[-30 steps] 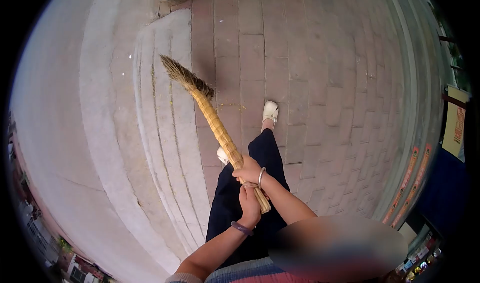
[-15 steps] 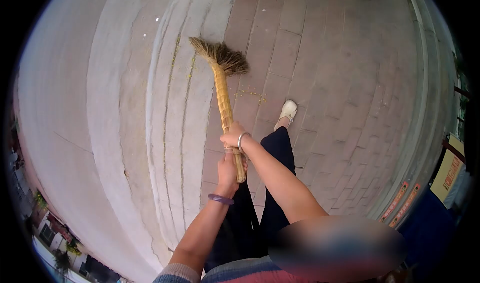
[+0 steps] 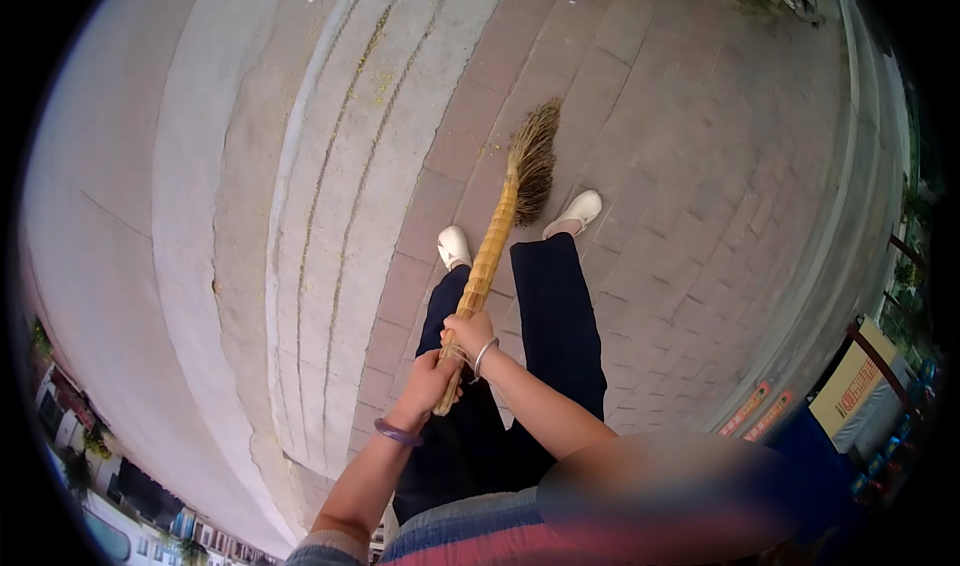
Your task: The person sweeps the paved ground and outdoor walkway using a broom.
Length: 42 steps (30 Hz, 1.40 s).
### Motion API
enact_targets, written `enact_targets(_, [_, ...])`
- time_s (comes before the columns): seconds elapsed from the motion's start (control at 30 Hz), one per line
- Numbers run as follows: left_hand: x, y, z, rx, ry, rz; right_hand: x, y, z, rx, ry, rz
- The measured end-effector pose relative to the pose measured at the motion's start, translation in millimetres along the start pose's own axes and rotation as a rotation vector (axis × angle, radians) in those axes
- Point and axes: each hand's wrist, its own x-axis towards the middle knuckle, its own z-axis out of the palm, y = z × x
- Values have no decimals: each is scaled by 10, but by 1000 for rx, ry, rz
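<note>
A straw broom (image 3: 489,249) with a thick wrapped yellow handle slants up and to the right in front of my legs. Its dark bristles rest on or just above the reddish paving (image 3: 600,326), by the white shoe (image 3: 578,209) on the right. My right hand (image 3: 468,334), with a silver bangle at its wrist, is wrapped round the lower handle. Just below it, my left hand (image 3: 430,381) grips the handle's end; a purple bangle (image 3: 398,432) is on that wrist. Yellow bits (image 3: 495,150) lie on the paving left of the bristles.
A second white shoe (image 3: 454,246) stands left of the handle. Grey concrete (image 3: 330,216) with long grooves runs along the left, with yellow bits in the grooves. On the right are a curb (image 3: 850,126), red printed strips (image 3: 745,409) and a yellowish sign board (image 3: 855,386).
The broom's head has swung right, from the concrete edge toward the right shoe. Both hands moved slightly down and left with the handle. The left shoe has come into view.
</note>
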Motion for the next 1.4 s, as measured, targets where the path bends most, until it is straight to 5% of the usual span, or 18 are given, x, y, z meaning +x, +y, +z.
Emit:
enact_targets(0.07, [-81,-199,-190,-128,165,46,10,92,403,-201,63,-123])
enact_targets(0.23, [-208,-174,4,-295,369,305,31,-72,749,-370,-451,-223])
enact_targets(0.4, [-289,-367,153,-231,190,365,-403,-129,438,-404,-145,-420])
enact_targets(0.57, [121,-148,-53,-172,-63,151,-10,-173,44,-168,116,-249])
enact_targets(0.77, [-297,-157,-181,-418,227,206,276,-13,532,-661,-212,-133])
enact_targets(0.87, [-195,-86,-22,-183,620,533,117,-266,739,-648,-378,-152])
enact_targets(1.0, [234,-495,0,-34,694,810,-65,-318,733,-623,-278,-254])
enact_targets(1.03, [313,-658,-90,-81,534,704,-188,-285,770,-590,-225,-234])
enact_targets(1.07, [-580,-191,-248,-331,196,378,-142,-153,754,-535,-155,-195])
enact_targets(1.23, [-76,-790,-272,-606,286,222,79,237,840,-801,-239,91])
enact_targets(1.4, [-419,-159,137,-764,688,325,-239,-260,1162,-908,-632,43])
